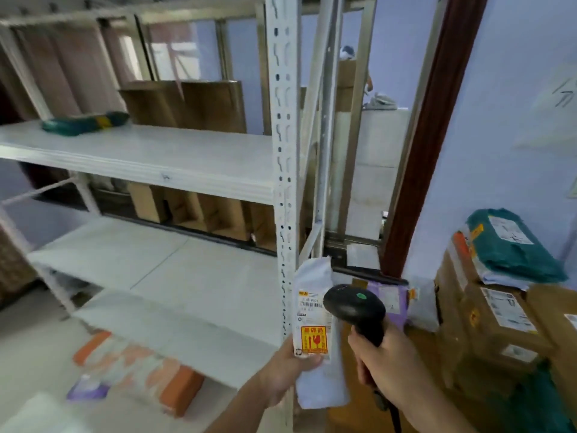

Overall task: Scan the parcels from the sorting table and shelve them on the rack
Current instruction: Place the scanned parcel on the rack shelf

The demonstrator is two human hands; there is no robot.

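My left hand (285, 375) grips a flat white parcel (315, 332) upright, its shipping label and orange fragile sticker facing me. My right hand (385, 362) holds a black handheld scanner (354, 309) by the handle, its head just right of the parcel's label. Both are in front of the white rack's perforated upright (285, 151). The rack's white shelves (150, 157) spread to the left; a green parcel (84, 123) lies on the upper one.
Brown cartons (493, 323) and a green mailer (512, 245) are stacked at the right, with a purple parcel (390, 303) behind the scanner. An orange-and-white parcel (140, 367) lies on the floor under the rack. A dark door frame (434, 135) stands right of the rack.
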